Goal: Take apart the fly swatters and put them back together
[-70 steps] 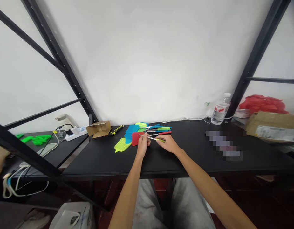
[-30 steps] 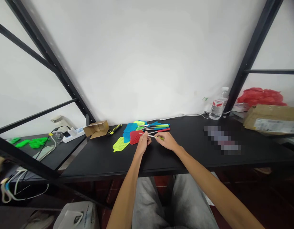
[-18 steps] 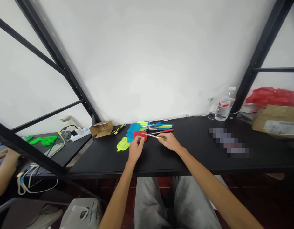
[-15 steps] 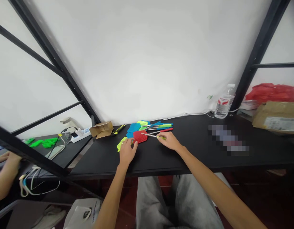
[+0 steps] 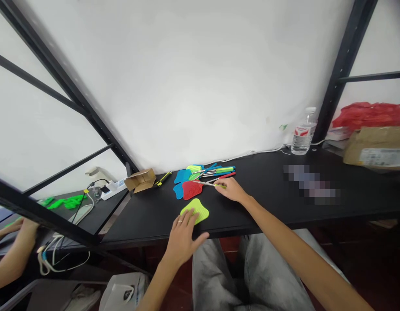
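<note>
My left hand [image 5: 184, 236] lies with its fingers spread over a yellow-green fly swatter head [image 5: 201, 211] near the table's front edge. Its thumb stands off to the side. My right hand [image 5: 230, 189] is closed round the yellow-green grip of a thin metal swatter rod [image 5: 204, 183], whose tip points left across a red fly swatter head [image 5: 190, 190]. Blue swatter heads [image 5: 183, 176] lie beside and partly under the red one. Behind them, several swatter handles [image 5: 224, 169] in blue, green and red lie bunched, pointing right.
An open cardboard box [image 5: 141, 181] and a black-and-yellow item [image 5: 164, 178] stand left of the swatters. A water bottle [image 5: 303, 131] is at the back right, near a larger carton [image 5: 376, 147]. Another person's arm [image 5: 16, 250] is at far left, beyond the black frame [image 5: 57, 216].
My left hand has come towards me, and the yellow-green swatter head has moved from left of the red one to the front edge. My right hand stays about where it was.
</note>
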The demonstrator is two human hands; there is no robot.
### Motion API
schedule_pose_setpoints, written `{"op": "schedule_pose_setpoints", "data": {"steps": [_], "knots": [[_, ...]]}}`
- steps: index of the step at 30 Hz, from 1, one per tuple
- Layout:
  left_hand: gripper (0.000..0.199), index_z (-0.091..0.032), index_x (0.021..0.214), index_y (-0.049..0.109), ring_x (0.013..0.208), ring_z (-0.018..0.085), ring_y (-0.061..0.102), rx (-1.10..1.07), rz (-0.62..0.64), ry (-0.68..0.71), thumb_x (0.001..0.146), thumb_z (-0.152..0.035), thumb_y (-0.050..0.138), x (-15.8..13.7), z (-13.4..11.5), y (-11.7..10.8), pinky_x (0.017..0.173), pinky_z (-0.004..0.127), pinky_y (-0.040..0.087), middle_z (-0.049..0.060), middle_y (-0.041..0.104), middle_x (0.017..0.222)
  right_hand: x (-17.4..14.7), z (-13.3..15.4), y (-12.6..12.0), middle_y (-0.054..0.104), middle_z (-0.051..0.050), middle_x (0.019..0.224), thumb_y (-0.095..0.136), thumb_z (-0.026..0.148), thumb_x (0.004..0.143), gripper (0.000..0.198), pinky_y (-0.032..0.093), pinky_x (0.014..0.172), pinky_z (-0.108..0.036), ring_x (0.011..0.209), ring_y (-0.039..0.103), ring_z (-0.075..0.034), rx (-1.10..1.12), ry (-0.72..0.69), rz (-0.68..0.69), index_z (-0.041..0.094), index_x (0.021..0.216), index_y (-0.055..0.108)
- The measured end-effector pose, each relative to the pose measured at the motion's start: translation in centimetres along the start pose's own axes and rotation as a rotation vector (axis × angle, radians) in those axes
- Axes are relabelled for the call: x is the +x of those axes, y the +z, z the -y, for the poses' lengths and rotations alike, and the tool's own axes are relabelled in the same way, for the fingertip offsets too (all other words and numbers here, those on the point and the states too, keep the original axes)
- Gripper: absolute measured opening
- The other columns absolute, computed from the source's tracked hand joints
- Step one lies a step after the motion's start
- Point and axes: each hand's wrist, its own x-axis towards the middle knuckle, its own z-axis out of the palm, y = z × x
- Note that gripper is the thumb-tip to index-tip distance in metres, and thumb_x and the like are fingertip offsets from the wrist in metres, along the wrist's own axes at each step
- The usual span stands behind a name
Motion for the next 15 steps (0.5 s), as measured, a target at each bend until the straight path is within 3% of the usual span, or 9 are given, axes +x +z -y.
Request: {"op": "schedule_pose_setpoints", "data": {"steps": [4,7,9,12,15], "knots": [[0.032,-0.025,0.122,0.065,0.121,0.028,0.058,-0.113,-0.038,0.181,0.093,-0.035,0.057,-0.3,-2.7,-0.9,0.103,0.046,0.044,0.009,0.063,0.132,0.0,0.1,-0.1,0.073,-0.002,0.080,0.056,0.029,0.088,0.023,0.043,0.063,-0.024,0.066,0.061,-0.016,-0.026,0.011,-0.007,0.021,0.095,0.077],[0.025,-0.025,0.114,0.068,0.106,0.022,0.064,-0.277,-0.130,0.165,0.095,-0.024,0.051,1.1,-2.7,-1.2,0.094,0.037,0.048,0.007,0.070,0.117,0.1,-0.3,0.0,0.073,-0.002,0.080,0.056,0.029,0.088,0.023,0.044,0.065,-0.025,0.068,0.062,-0.016,-0.050,0.019,-0.016,0.022,0.096,0.077],[0.022,-0.022,0.105,0.071,0.095,0.020,0.066,-0.411,-0.264,0.042,0.095,-0.028,0.052,3.1,-1.7,-1.1,0.087,0.032,0.049,0.007,0.073,0.103,0.2,-0.6,0.1,0.075,-0.003,0.084,0.056,0.029,0.088,0.024,0.045,0.068,-0.025,0.072,0.065,-0.017,-0.065,0.040,-0.034,0.022,0.097,0.077],[0.027,-0.017,0.090,0.072,0.080,0.018,0.063,-0.622,-0.488,-0.285,0.092,-0.039,0.057,7.2,1.1,-0.1,0.073,0.027,0.048,0.005,0.071,0.086,0.3,-0.9,0.1,0.076,-0.004,0.090,0.056,0.030,0.088,0.025,0.046,0.072,-0.027,0.078,0.067,-0.019,-0.076,0.072,-0.071,0.022,0.100,0.077],[0.033,-0.013,0.093,0.072,0.079,0.018,0.063,-0.970,-0.703,-0.526,0.085,-0.044,0.063,11.5,3.9,1.4,0.068,0.025,0.048,0.006,0.071,0.088,0.4,-0.9,-0.1,0.076,-0.004,0.091,0.055,0.031,0.089,0.026,0.047,0.073,-0.027,0.079,0.068,-0.020,-0.072,0.099,-0.083,0.023,0.101,0.077]]}}
